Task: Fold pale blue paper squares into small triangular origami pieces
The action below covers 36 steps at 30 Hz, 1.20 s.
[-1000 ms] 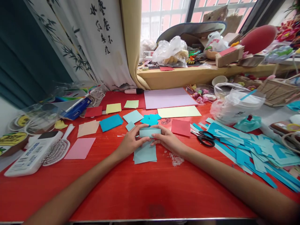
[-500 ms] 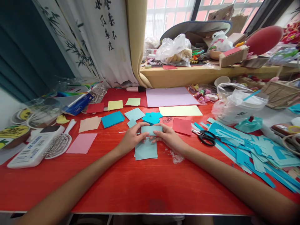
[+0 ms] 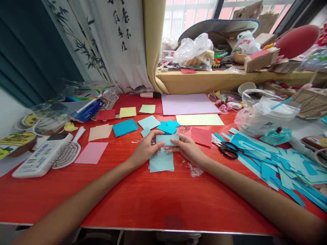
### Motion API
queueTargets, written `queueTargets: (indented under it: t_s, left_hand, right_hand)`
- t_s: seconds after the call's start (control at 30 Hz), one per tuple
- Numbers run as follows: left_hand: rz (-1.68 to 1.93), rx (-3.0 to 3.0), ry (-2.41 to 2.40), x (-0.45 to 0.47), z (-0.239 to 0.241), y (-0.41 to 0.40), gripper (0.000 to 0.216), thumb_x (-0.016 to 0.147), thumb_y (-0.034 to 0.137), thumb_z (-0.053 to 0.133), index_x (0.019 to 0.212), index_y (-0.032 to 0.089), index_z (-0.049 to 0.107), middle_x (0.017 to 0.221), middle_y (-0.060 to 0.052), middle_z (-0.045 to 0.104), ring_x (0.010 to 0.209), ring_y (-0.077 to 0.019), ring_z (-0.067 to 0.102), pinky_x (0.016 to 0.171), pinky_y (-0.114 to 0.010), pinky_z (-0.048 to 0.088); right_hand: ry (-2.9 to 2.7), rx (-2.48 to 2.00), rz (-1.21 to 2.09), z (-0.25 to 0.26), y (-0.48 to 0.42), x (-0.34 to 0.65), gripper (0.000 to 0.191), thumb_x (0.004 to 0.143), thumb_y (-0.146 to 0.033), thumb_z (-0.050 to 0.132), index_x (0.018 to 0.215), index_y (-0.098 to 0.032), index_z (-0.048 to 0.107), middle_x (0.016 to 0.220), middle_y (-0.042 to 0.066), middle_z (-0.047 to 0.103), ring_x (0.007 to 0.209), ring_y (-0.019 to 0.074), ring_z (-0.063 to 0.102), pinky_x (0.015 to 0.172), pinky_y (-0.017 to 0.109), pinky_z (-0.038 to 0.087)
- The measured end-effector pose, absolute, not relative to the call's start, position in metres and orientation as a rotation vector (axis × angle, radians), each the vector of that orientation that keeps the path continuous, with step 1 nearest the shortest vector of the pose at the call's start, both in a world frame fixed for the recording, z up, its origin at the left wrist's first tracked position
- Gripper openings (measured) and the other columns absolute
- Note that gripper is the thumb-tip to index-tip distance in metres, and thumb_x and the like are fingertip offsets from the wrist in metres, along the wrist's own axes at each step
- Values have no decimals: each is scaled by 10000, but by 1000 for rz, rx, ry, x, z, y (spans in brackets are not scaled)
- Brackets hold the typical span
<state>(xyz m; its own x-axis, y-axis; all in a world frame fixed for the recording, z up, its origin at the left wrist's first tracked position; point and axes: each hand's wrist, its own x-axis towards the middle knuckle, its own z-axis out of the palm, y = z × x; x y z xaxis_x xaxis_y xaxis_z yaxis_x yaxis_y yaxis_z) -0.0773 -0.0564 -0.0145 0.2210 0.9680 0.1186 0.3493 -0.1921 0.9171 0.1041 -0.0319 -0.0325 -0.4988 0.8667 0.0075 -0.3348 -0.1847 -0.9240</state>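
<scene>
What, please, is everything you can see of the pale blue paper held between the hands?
The pale blue paper looks plain and matte, showing as a rectangle wider than tall. The left grip holds one end and the right grip the other, its thumb over the face. It is just beyond matching sheets on the red table; whether it is folded or touches them is unclear.

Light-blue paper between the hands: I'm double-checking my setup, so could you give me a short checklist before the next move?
1. Left hand has a grip on the light-blue rectangular paper: ok, at its left end.
2. Right hand has a grip too: ok, at the right end.
3. Held paper's edges fully aligned: cannot tell, the hands cover both ends.
4. Light-blue square paper sheets below stacked flush: not ok, corners are offset.
5. Black-handled metal scissors apart from the right hand: ok.
</scene>
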Motion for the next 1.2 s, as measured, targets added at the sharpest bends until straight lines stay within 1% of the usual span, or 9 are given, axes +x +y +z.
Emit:
queueTargets:
  t_s: [0.2, 0.3, 0.47, 0.8, 0.97, 1.1, 1.2]
  left_hand:
    - [980, 1677, 1234, -76, -14, -56, 339, 824, 326, 574, 1132, 199, 513, 864, -11, 577, 569, -88, 549, 508, -230, 479]
    - [984, 1681, 1236, -77, -15, -55, 333, 819, 324, 579, 1123, 202, 516, 855, -10, 579, 567, -92, 555, 495, -229, 478]
    - [975, 1696, 1246, -77, -16, -55, 333, 818, 322, 588, 1123, 209, 515, 783, 11, 550, 577, -101, 565, 499, -233, 482]
    - [963, 1747, 1246, -77, -14, -57, 321, 817, 301, 587, 1116, 204, 521, 804, 4, 572, 594, -105, 569, 518, -233, 472]
    - [946, 1780, 1257, -78, -16, -56, 335, 820, 334, 592, 1125, 215, 520, 777, 19, 550, 583, -99, 566, 536, -233, 462]
    - [925, 1796, 1267, -78, -15, -56, 335, 824, 340, 584, 1129, 218, 518, 809, 9, 568, 620, -109, 578, 548, -231, 459]
    - [915, 1812, 1279, -78, -15, -56, 326, 823, 330, 580, 1125, 221, 521, 779, 13, 576, 625, -118, 582, 553, -233, 455]
  right_hand:
    - [-1218, -717, 1796, -31, -33, 105, 207, 797, -287, 653, 945, -144, 633, 925, 80, 704, 745, 145, 693, 704, 266, 579]
    - [-1218, -717, 1799, -31, -34, 105, 197, 797, -293, 654, 928, -146, 639, 913, 78, 707, 738, 145, 693, 696, 261, 581]
    - [-1213, -712, 1798, -31, -34, 104, 195, 801, -289, 647, 928, -142, 646, 887, 77, 710, 719, 140, 691, 661, 242, 578]
    - [-1205, -703, 1810, -30, -34, 104, 176, 794, -276, 652, 912, -145, 642, 873, 67, 712, 707, 137, 693, 642, 227, 574]
    - [-1215, -716, 1808, -30, -34, 105, 177, 793, -285, 658, 889, -138, 635, 849, 65, 710, 703, 136, 691, 650, 226, 575]
    - [-1221, -726, 1815, -30, -34, 106, 192, 791, -292, 667, 890, -132, 627, 853, 68, 708, 707, 136, 691, 652, 224, 574]
    - [-1221, -736, 1811, -30, -34, 106, 197, 795, -298, 663, 894, -133, 624, 847, 69, 707, 701, 135, 689, 644, 225, 570]
